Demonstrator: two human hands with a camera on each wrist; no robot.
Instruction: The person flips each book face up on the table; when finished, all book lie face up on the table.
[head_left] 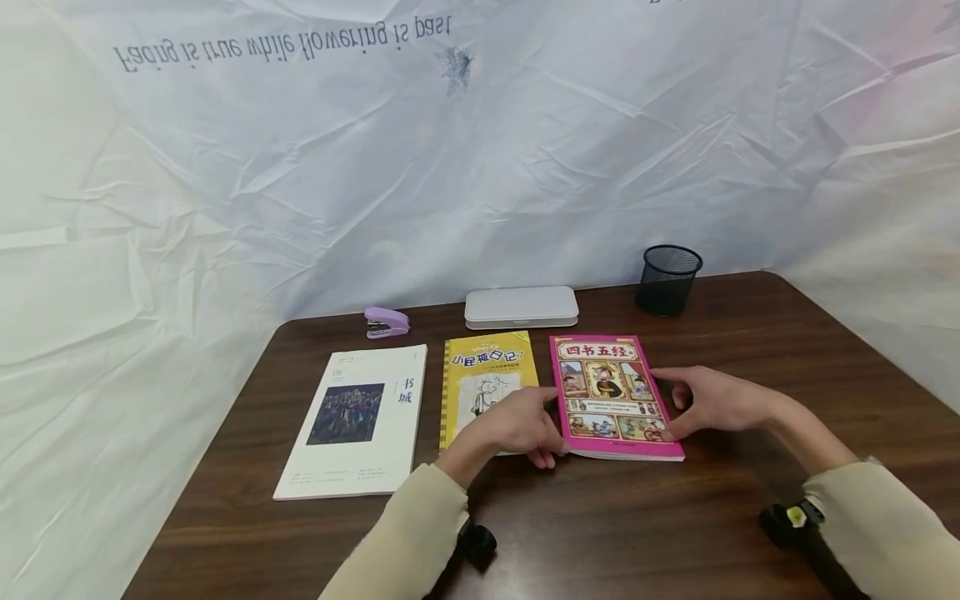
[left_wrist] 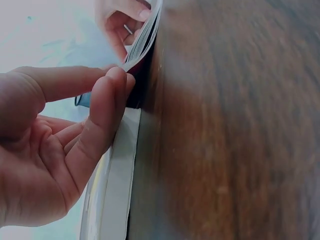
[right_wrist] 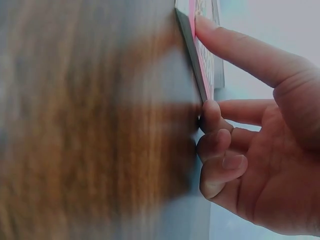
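Observation:
A pink comic-style book (head_left: 606, 396) lies face up at the right of the row of books. My left hand (head_left: 522, 422) pinches its lower left corner between thumb and fingers, beside the yellow book. In the left wrist view, the left hand (left_wrist: 60, 140) has that corner raised a little off the table, the page edges (left_wrist: 142, 47) slightly fanned. My right hand (head_left: 716, 400) holds the book's right side; in the right wrist view its thumb (right_wrist: 220, 40) presses on the cover and the fingers are curled at the edge.
A yellow book (head_left: 489, 392) lies left of the pink one, partly covered by my left forearm. Farther left is a white book (head_left: 405, 417). A purple stapler (head_left: 387, 322), a white case (head_left: 521, 307) and a black mesh pen holder (head_left: 668, 281) stand along the back edge.

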